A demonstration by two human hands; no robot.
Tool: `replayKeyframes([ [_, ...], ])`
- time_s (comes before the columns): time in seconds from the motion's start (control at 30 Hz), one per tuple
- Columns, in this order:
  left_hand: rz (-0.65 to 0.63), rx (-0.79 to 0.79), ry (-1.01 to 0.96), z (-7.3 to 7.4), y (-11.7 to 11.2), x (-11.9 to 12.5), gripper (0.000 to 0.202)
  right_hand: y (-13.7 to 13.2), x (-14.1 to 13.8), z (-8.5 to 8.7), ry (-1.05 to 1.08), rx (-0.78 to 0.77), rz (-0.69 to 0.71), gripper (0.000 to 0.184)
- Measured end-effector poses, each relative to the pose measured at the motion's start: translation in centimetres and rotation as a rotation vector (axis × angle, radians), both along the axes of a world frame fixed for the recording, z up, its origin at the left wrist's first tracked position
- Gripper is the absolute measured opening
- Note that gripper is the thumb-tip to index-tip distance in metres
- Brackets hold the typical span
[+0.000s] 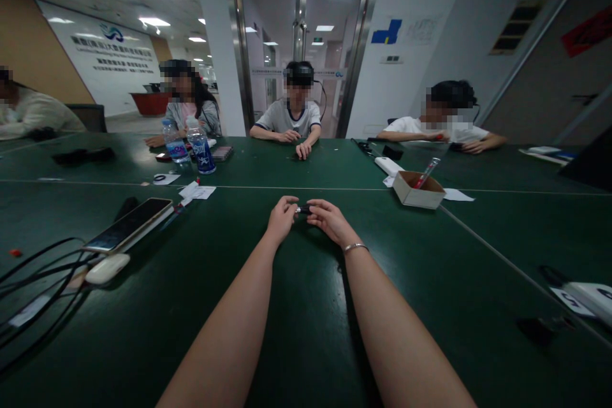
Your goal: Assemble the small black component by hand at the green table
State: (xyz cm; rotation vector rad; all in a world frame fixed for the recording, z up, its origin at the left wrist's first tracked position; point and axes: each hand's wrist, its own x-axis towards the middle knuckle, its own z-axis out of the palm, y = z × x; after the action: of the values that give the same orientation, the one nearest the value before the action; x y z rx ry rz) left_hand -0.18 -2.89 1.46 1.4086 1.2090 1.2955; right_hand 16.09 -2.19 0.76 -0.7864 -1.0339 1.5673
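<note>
A small black-and-silver cylindrical object is held level between my two hands, just above the green table; its exact kind is too small to make out. My left hand pinches the silver end with thumb and fingertips. From the other side my right hand, with a silver bracelet at its wrist, grips the black end. The fingertips of both hands hide part of the object.
On the left lie a phone, a white rounded case and black cables. Two bottles stand farther back. At right sits an open cardboard box with a tube inside. Several people sit across the green table.
</note>
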Motion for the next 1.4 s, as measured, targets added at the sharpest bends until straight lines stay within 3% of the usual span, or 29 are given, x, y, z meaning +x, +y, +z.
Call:
replayKeyframes([
  [0.13, -0.006, -0.009, 0.045, -0.1, 0.1, -0.1, 0.030, 0.0, 0.0, 0.0, 0.005, -0.001, -0.001, 0.030],
  [0.23, -0.009, -0.006, 0.015, -0.4, 0.4, -0.2, 0.023, 0.0, 0.0, 0.0, 0.005, -0.002, -0.010, 0.028],
  [1.4, 0.002, 0.004, -0.012, -0.8, 0.6, -0.2, 0.027, 0.0, 0.0, -0.1, 0.010, 0.000, -0.006, 0.030],
])
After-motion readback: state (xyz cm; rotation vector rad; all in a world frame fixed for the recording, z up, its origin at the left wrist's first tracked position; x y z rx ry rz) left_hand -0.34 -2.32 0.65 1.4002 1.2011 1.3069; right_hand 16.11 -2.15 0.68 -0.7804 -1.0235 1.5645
